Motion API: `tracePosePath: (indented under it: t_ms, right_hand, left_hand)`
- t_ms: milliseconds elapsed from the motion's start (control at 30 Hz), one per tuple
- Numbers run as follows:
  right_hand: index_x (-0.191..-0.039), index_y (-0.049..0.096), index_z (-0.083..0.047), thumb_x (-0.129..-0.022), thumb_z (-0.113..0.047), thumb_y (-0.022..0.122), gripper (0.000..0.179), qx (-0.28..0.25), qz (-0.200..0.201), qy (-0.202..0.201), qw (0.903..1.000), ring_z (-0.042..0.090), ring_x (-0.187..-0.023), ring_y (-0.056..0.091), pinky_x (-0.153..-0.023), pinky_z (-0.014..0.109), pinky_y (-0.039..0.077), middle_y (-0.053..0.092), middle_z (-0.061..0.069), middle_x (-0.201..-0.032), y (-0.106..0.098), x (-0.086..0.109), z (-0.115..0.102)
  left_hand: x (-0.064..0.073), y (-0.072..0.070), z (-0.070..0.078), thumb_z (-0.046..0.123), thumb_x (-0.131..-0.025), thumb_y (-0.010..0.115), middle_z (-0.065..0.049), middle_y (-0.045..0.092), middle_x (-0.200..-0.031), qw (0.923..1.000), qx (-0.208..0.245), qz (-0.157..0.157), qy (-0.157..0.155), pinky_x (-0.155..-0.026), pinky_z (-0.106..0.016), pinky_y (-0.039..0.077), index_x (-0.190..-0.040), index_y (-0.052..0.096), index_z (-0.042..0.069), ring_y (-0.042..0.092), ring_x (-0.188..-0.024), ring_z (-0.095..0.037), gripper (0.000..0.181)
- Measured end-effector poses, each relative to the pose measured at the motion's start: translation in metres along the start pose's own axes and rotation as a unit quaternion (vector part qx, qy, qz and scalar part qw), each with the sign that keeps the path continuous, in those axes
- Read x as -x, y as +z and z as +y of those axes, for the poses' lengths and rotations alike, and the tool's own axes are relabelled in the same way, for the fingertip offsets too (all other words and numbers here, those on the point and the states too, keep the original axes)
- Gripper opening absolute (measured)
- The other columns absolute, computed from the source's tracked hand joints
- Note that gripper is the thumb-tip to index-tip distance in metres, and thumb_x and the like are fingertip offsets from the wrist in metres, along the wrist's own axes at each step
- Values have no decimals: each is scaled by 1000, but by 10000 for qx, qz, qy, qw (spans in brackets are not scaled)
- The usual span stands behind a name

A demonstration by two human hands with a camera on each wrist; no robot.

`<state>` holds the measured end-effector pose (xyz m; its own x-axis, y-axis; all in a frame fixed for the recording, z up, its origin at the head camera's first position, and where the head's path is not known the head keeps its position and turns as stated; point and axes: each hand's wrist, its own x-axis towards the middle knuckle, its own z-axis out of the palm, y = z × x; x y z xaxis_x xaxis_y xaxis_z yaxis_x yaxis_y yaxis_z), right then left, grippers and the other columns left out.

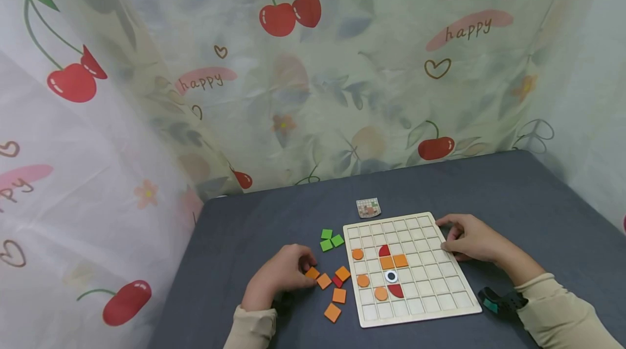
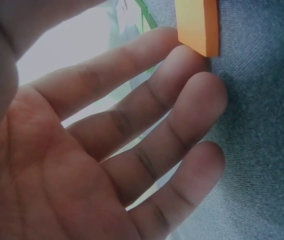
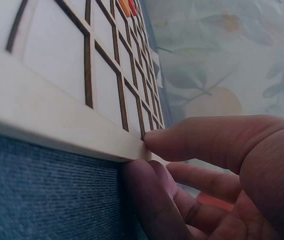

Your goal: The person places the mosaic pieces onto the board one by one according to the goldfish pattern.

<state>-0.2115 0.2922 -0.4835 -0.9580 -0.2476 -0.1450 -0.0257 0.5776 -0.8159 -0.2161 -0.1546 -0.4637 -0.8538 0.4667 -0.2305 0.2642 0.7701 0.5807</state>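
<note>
A pale wooden grid board [image 1: 430, 284] lies on the table. My right hand [image 1: 471, 237] pinches its right edge; in the right wrist view the thumb [image 3: 197, 142] is on top and a finger is below the rim. Left of the board, my left hand [image 1: 283, 270] holds an orange square tile [image 1: 312, 273] at its fingertips. In the left wrist view that tile [image 2: 197, 27] meets the index fingertip, while the thumb's end is out of frame. On the board are orange discs [image 1: 381, 293], red quarter-round pieces [image 1: 396, 290], two orange squares [image 1: 400, 260] and a white-and-black eye disc [image 1: 391, 276].
Several loose orange squares [image 1: 333, 312] and a partly covered red piece [image 1: 337, 281] lie between my left hand and the board. Green squares [image 1: 326, 245] sit behind them. A small printed card [image 1: 368, 207] lies beyond the board. Printed curtains [image 1: 313, 93] enclose the table [image 1: 264, 218].
</note>
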Motion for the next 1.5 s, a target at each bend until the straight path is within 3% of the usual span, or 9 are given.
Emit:
tracePosePath:
  t_ms: [300,600,967,1133,1500]
  right_hand:
    - [-147,50,12,-93,-7,75,62,-28,-49,70,10000,20,-64,60,-57,34,56,61,10,-81,-1,0,-3]
    - [-147,50,12,-93,-7,75,63,-51,-43,60,10000,20,-64,61,-57,34,55,61,10,-81,1,1,-2]
    - [-147,50,12,-93,-7,76,63,-46,-38,93,9999,20,-63,60,-57,34,55,61,10,-81,1,0,-1]
    - [-148,49,11,-93,-8,76,64,-64,-40,94,9999,20,-64,61,-57,34,55,61,10,-81,2,0,2]
    - [-148,48,14,-94,-7,75,64,-9,-31,-30,10000,19,-62,58,-56,34,54,61,9,-82,0,-3,6]
  left_hand:
    - [1,-2,1,10,-82,87,-2,67,-87,10000,17,21,73,-67,-32,51,-101,77,8,58,-74,-15,22]
    - [-2,-2,7,8,-82,84,-2,69,-91,9991,-54,309,300,-69,-31,53,-102,77,9,59,-75,-15,21]
    - [-19,8,50,15,-87,83,1,66,-98,9956,-30,569,738,-71,-26,53,-108,78,14,60,-78,-12,21]
    - [-30,20,73,15,-87,83,2,66,-100,9948,-10,495,889,-70,-24,53,-113,77,11,60,-79,-13,27]
    - [-49,48,109,10,-85,79,6,69,-99,9864,-205,324,1600,-71,-19,50,-111,77,13,57,-81,-7,26]
